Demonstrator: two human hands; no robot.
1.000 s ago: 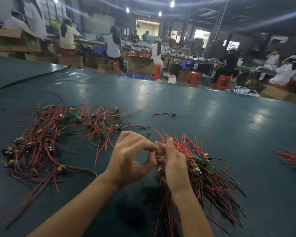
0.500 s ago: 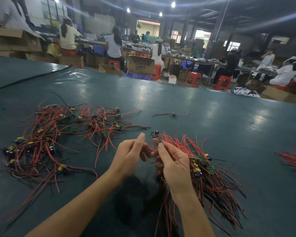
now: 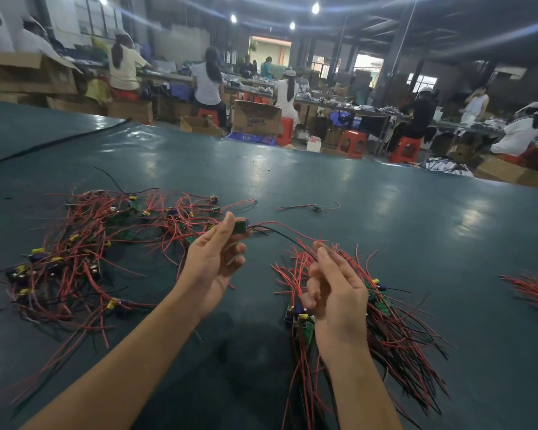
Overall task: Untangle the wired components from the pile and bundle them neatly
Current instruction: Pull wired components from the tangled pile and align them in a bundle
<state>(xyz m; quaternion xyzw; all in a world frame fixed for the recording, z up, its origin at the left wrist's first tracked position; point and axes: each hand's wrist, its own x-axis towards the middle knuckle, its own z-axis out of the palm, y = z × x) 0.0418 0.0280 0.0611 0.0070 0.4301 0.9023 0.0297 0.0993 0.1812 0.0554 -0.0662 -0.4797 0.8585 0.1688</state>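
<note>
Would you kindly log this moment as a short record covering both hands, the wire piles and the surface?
Left hand: pinches small green circuit board with red and black leads
Right hand: fingers loosely curled by the board's black lead; grip unclear
Tangled pile of red-wired components: left of both hands
Aligned bundle of red and black wires: beneath the right hand
Stray single component: farther back, apart
Surface: dark green table mat

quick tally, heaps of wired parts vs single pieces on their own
Heaps of wired parts: 3 (tangled pile, aligned bundle, heap at the right edge)
Single pieces: 2 (held piece pinched by the left hand, loose piece lying apart)
Total: 5
</note>
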